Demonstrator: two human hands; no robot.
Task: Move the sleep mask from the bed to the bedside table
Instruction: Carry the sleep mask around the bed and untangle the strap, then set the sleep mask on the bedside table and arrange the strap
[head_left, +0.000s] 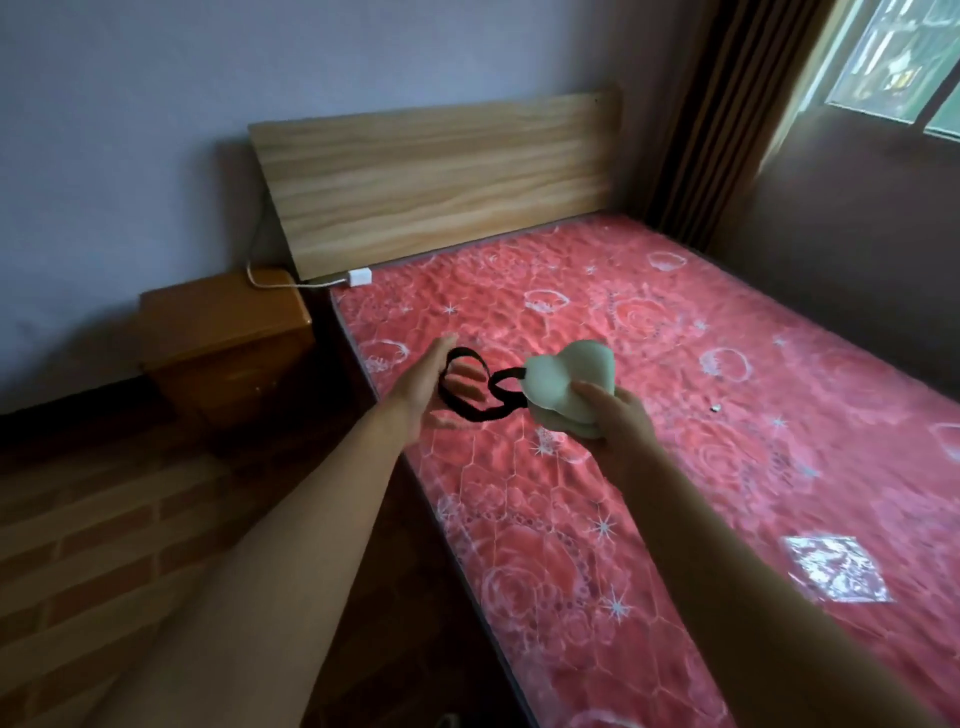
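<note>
Both bare forearms reach from the bottom edge toward the middle of the frame, over the near edge of the bed (675, 467). The right hand (621, 415), just right of centre, is closed on the mask (566, 387): its thumb presses the pale green front and the fingers wrap underneath, so the folded cups are raised clear of the red quilt. The mask's black strap (470, 389) loops away to the left. The left hand (431, 387), just left of centre, is spread wide, palm turned inward and fingers extended; the strap loop hangs across its fingers, which are not closed on it. The table (223, 332) stands at left, beside the wooden headboard (441, 182), well apart from the mask. A white plug (360, 276) lies at the headboard's lower left corner.
</note>
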